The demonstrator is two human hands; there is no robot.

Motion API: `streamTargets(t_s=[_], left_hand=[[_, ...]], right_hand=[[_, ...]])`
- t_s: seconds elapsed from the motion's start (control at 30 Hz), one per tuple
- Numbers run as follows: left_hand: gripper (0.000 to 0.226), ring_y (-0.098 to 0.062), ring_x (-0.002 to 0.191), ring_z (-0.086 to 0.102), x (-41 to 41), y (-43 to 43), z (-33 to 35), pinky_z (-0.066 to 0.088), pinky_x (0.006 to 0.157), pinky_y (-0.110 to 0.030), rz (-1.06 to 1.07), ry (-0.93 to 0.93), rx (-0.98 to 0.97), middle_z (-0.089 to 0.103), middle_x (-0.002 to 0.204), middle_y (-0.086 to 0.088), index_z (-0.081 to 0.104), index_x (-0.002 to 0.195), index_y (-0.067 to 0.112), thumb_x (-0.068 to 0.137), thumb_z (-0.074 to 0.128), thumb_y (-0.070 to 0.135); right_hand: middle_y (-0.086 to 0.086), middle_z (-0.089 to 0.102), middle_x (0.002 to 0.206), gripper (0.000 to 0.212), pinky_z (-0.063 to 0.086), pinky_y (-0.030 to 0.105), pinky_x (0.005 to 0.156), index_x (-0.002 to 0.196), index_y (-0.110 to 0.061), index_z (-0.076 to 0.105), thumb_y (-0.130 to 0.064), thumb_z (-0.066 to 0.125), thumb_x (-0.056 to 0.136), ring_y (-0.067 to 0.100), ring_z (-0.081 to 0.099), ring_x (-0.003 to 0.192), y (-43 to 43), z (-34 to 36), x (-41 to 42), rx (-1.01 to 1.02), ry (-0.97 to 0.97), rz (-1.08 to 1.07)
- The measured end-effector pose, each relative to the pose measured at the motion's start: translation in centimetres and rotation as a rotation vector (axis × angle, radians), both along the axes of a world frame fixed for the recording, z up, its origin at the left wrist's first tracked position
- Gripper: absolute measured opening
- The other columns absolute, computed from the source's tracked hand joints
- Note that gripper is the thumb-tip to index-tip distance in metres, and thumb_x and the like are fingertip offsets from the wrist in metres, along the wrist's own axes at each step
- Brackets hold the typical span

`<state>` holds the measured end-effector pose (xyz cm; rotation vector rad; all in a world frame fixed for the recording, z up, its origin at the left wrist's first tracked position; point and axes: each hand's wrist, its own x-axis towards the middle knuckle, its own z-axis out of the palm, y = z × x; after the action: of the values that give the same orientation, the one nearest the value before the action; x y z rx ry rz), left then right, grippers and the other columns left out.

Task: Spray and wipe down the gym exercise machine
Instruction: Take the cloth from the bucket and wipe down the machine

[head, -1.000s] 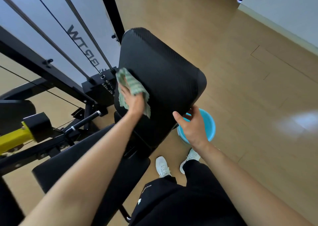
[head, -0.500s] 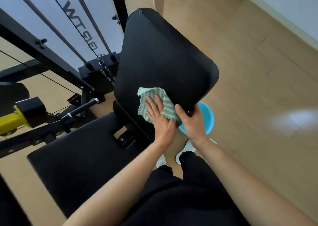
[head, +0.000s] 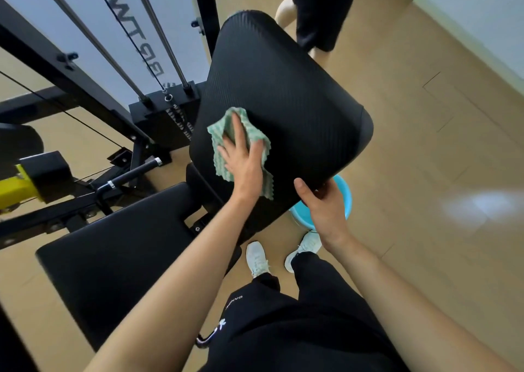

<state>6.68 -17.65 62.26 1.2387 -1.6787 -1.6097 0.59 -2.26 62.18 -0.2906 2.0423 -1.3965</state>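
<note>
**Green cloth pressed flat to weight machine's backrest**

Green-and-white cloth [head: 219,131] lay flat against the black, ribbed backrest pad [head: 283,88] of a cable weight machine. The person's left hand [head: 243,164] pinned it there, fingers straight and spread across the fabric. The cloth sat on the pad's left half, toward its lower end, with a crumpled corner hanging beside the wrist. The right hand [head: 326,204] gripped the pad's lower right corner, thumb on the front face and fingers curled out of sight behind the edge.

Below the backrest, the black seat pad [head: 113,258] stretched toward the lower left of the view. A light blue bucket [head: 345,198] stood on the wooden floor [head: 425,173] behind the gripped corner, partly hidden by the pad and the right hand. The person's white trainers [head: 256,258] were planted on the floor just beside the seat, under dark trousers.

Left of the backrest, steel guide rods [head: 158,37] ran down into the black weight stack [head: 167,116]. A yellow part [head: 14,190] showed at the left edge. A second person's bare legs [head: 286,8] stood beyond the top of the pad.
</note>
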Motion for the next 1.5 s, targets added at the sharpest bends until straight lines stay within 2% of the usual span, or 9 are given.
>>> streamTargets(t_s=[0.2,0.4,0.63,0.93,1.2,1.27,1.37,1.4,1.5], left_hand=[[0.091,-0.039,0.157,-0.015,-3.2,-3.8,1.3,-0.009,0.12,-0.07,0.042,-0.196,-0.039,-0.019,0.172,0.001,0.0,0.159,0.054,0.078,0.027,0.086],[0.093,-0.031,0.156,-0.023,-0.8,1.6,-2.4,-0.012,0.121,-0.066,-0.055,-0.23,-0.105,-0.026,0.17,0.003,-0.006,0.161,0.045,0.084,0.025,0.085],[0.098,-0.018,0.152,-0.034,2.7,10.1,-4.1,-0.017,0.12,-0.056,-0.129,-0.238,0.122,-0.038,0.164,0.01,-0.022,0.148,0.058,0.076,0.039,0.084],[0.093,-0.043,0.156,-0.016,-0.4,-2.1,-3.1,-0.003,0.121,-0.069,0.128,-0.255,0.255,-0.024,0.17,-0.005,-0.008,0.158,0.054,0.082,0.038,0.082],[0.075,-0.037,0.157,-0.016,0.0,-5.1,-4.0,-0.007,0.122,-0.063,0.22,-0.254,0.268,-0.018,0.172,-0.002,-0.006,0.159,0.051,0.099,0.032,0.073],[0.076,-0.035,0.158,-0.016,0.6,-2.4,-4.8,-0.007,0.123,-0.062,0.217,-0.296,0.308,-0.018,0.172,-0.001,-0.006,0.161,0.047,0.098,0.026,0.075],[0.109,-0.04,0.156,-0.016,2.0,3.5,-6.8,-0.002,0.125,-0.063,0.101,-0.369,0.358,-0.021,0.17,-0.01,-0.002,0.164,0.033,0.072,-0.022,0.088],[0.11,-0.04,0.156,-0.016,1.9,5.3,-6.8,-0.002,0.124,-0.064,0.139,-0.367,0.427,-0.022,0.17,-0.009,-0.003,0.164,0.033,0.071,-0.022,0.089],[0.095,-0.031,0.158,-0.018,1.8,8.8,-5.3,-0.006,0.124,-0.059,0.239,-0.327,0.67,-0.022,0.171,0.0,-0.014,0.161,0.042,0.085,0.02,0.087]], right_hand=[[-0.015,0.069,0.121,0.044,0.053,0.034,0.104,0.125,-0.029,0.059,-0.047,0.075,0.088,0.004,0.064,0.114,-0.1,-0.1,0.1,-0.002,-0.018,-0.015],[-0.012,0.071,0.121,0.048,0.053,0.03,0.101,0.13,-0.024,0.06,-0.044,0.076,0.089,0.004,0.066,0.114,-0.1,-0.5,0.2,-0.012,-0.018,-0.026],[-0.006,0.075,0.116,0.05,0.056,0.034,0.099,0.127,-0.017,0.063,-0.044,0.077,0.086,0.009,0.07,0.11,0.1,-0.2,-0.1,-0.03,-0.015,-0.007],[-0.017,0.072,0.117,0.05,0.051,0.028,0.103,0.125,-0.028,0.062,-0.055,0.072,0.084,0.002,0.065,0.114,0.0,-0.4,0.0,-0.022,-0.025,0.003],[-0.017,0.066,0.125,0.048,0.05,0.021,0.102,0.134,-0.025,0.054,-0.043,0.07,0.092,-0.002,0.061,0.118,-0.2,-0.9,0.8,-0.048,-0.006,-0.026],[-0.017,0.066,0.125,0.047,0.049,0.017,0.099,0.134,-0.026,0.054,-0.041,0.071,0.093,-0.003,0.061,0.117,-0.3,-1.0,0.9,-0.053,0.004,-0.03],[-0.017,0.066,0.126,0.047,0.049,0.014,0.096,0.134,-0.027,0.053,-0.038,0.071,0.093,-0.003,0.061,0.117,-0.3,-1.2,0.8,-0.077,0.015,-0.042],[-0.015,0.066,0.128,0.048,0.049,0.016,0.097,0.136,-0.024,0.053,-0.036,0.072,0.094,0.0,0.062,0.119,-0.3,-1.4,0.8,-0.088,0.012,-0.048],[-0.01,0.067,0.131,0.052,0.051,0.025,0.103,0.139,-0.02,0.052,-0.036,0.073,0.094,0.007,0.062,0.123,-0.3,-2.0,0.9,-0.109,-0.001,-0.062]])
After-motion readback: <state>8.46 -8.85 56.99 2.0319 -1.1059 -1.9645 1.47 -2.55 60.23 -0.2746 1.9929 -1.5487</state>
